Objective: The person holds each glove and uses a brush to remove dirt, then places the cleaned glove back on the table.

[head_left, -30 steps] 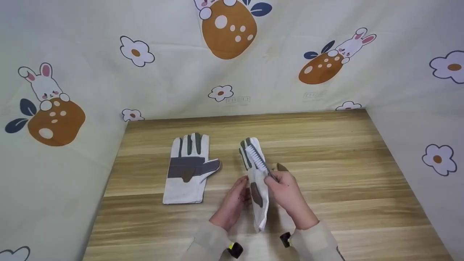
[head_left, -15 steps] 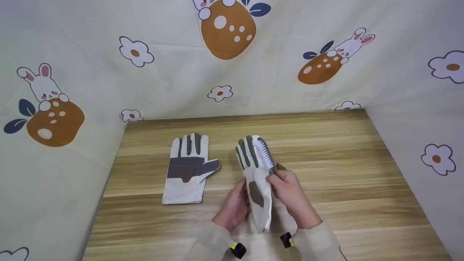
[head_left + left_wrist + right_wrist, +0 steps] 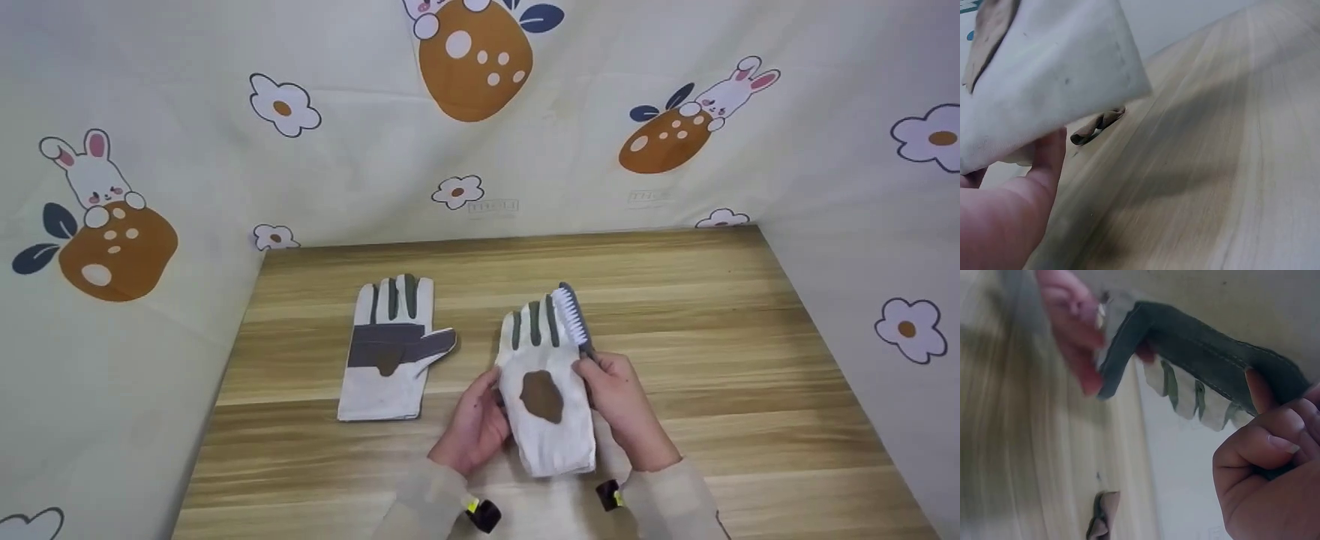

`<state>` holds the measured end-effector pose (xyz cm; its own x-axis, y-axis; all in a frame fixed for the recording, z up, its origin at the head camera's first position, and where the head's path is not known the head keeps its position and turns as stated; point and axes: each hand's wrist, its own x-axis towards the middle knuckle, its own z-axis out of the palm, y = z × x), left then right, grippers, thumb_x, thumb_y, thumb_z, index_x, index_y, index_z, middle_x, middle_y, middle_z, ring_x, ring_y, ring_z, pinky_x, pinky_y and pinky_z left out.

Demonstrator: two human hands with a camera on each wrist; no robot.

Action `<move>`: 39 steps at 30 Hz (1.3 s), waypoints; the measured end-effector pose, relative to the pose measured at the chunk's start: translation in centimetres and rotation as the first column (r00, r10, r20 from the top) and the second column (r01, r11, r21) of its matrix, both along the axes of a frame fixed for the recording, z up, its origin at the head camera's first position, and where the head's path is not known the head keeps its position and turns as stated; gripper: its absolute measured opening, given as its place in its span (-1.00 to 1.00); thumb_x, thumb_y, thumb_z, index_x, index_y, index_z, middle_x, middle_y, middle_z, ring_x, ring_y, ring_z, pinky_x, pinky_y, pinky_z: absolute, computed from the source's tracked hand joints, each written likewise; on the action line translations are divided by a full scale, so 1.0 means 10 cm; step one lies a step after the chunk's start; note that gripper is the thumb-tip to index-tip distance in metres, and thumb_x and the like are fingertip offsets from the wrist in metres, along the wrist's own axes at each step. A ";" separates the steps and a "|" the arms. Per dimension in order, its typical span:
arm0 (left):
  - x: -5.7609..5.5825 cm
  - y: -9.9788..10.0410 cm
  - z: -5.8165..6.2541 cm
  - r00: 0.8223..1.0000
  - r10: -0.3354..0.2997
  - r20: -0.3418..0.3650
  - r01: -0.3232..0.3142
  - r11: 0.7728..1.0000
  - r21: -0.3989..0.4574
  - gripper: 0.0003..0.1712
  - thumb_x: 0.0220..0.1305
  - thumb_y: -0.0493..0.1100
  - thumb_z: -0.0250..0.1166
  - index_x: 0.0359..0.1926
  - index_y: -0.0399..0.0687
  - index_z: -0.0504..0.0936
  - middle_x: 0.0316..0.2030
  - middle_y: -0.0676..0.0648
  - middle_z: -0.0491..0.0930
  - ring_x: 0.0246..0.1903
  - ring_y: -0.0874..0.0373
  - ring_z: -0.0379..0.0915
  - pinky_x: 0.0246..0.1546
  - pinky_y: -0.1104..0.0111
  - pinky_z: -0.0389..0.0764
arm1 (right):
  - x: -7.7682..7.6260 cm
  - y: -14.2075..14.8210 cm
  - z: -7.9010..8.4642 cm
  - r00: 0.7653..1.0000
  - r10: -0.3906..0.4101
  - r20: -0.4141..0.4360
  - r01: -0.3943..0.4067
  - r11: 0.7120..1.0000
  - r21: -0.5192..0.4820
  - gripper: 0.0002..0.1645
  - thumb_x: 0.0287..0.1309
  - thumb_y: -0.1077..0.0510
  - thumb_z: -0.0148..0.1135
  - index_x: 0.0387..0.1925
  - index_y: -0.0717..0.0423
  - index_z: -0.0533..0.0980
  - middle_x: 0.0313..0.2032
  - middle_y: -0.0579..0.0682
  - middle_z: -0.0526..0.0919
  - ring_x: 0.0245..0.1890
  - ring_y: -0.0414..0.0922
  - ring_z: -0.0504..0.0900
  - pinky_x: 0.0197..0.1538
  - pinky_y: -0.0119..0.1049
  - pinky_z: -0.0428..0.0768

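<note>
A white work glove [image 3: 555,446] with dark green finger strips is held up between both hands, a brown patch [image 3: 541,397] facing the head camera. My left hand [image 3: 472,424] grips its left edge, fingers behind the cloth. With thumb on the front, my right hand [image 3: 622,401] pinches the right edge and also holds a grey-backed brush [image 3: 573,315]. The white bristles lie along the glove's outermost finger. In the right wrist view, the glove's dark green reinforced side [image 3: 1196,349] shows, the left hand's fingers [image 3: 1075,343] at its far end.
A matching glove [image 3: 379,397] lies flat on the wooden table [image 3: 712,360] to the left, with a grey-purple palm band and brown patch. A small rolled brown piece [image 3: 1098,126] lies on the table beyond the hands. Patterned cloth walls [image 3: 360,172] enclose the table.
The held glove has turned from nearly edge-on to face the head camera and shifted slightly right. The brush has moved from across the glove's fingers to its right edge.
</note>
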<state>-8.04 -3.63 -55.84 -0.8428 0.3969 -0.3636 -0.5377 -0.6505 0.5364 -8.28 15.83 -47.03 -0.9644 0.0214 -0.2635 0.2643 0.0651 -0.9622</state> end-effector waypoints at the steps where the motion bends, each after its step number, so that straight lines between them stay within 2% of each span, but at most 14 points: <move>1: 0.00 -0.01 0.00 1.000 0.005 0.003 -0.005 1.000 0.011 -0.42 0.54 0.08 -0.02 0.38 -0.17 0.24 0.14 -0.11 0.51 0.12 0.14 0.54 0.26 0.26 0.54 | 0.00 0.02 -0.02 1.000 0.000 0.005 0.000 1.000 0.010 -0.54 0.31 0.31 0.01 -0.74 0.10 0.26 -0.77 -0.18 0.22 -0.74 -0.29 0.21 -0.64 -0.47 0.23; 7: 0.00 -0.02 0.02 1.000 0.010 -0.018 -0.009 0.999 0.042 -0.31 0.54 0.02 0.04 0.52 -0.13 0.07 0.33 -0.06 0.40 0.29 0.18 0.37 0.43 0.25 0.35 | -0.01 0.09 -0.15 1.000 -0.013 0.025 0.012 0.999 0.047 -0.57 0.30 0.32 0.00 -0.72 0.10 0.27 -0.75 -0.19 0.23 -0.71 -0.28 0.22 -0.62 -0.46 0.25; 12: 0.00 -0.01 0.02 0.998 -0.003 -0.069 0.003 1.000 0.000 -0.31 0.56 -0.05 0.03 0.57 -0.05 0.03 0.42 -0.10 0.32 0.37 0.12 0.28 0.48 0.18 0.27 | -0.01 0.14 -0.25 0.998 -0.024 0.052 0.020 0.996 0.081 -0.58 0.31 0.30 0.02 -0.70 0.09 0.27 -0.74 -0.19 0.20 -0.72 -0.27 0.18 -0.64 -0.46 0.18; 17: 0.03 -0.02 0.04 0.994 -0.034 -0.101 0.026 0.997 -0.076 -0.36 0.56 -0.06 0.04 0.53 -0.08 0.12 0.31 -0.10 0.44 0.29 0.10 0.39 0.38 0.19 0.40 | -0.01 0.17 -0.33 0.998 -0.016 0.058 0.010 0.995 0.099 -0.62 0.32 0.30 0.00 -0.66 0.14 0.34 -0.71 -0.18 0.18 -0.69 -0.26 0.17 -0.62 -0.44 0.21; 22: 0.05 -0.01 0.05 0.992 -0.038 -0.118 0.022 0.991 -0.130 -0.41 0.56 -0.09 0.05 0.48 -0.13 0.16 0.18 -0.08 0.53 0.17 0.13 0.49 0.25 0.25 0.51 | -0.02 0.19 -0.41 0.998 -0.013 0.060 0.005 0.990 0.138 -0.72 0.33 0.29 0.00 -0.51 0.27 0.48 -0.65 -0.15 0.20 -0.65 -0.25 0.19 -0.58 -0.43 0.28; 29: 0.07 0.02 0.09 0.991 -0.017 -0.135 -0.012 0.978 -0.208 -0.42 0.56 -0.11 0.06 0.47 -0.16 0.17 0.15 -0.09 0.56 0.12 0.13 0.53 0.22 0.27 0.54 | 0.01 0.21 -0.47 0.999 -0.003 0.049 -0.006 0.983 0.182 -0.61 0.35 0.27 0.04 -0.65 0.15 0.33 -0.64 -0.13 0.21 -0.63 -0.23 0.21 -0.56 -0.42 0.28; 39: 0.08 0.01 0.13 0.991 -0.011 -0.131 -0.023 0.967 -0.255 -0.39 0.55 -0.11 0.07 0.49 -0.18 0.15 0.17 -0.11 0.55 0.11 0.14 0.54 0.21 0.28 0.54 | 0.04 0.23 -0.49 0.998 0.018 0.057 -0.032 0.967 0.253 -0.61 0.38 0.21 0.06 -0.63 0.15 0.39 -0.62 -0.08 0.29 -0.62 -0.20 0.27 -0.58 -0.41 0.30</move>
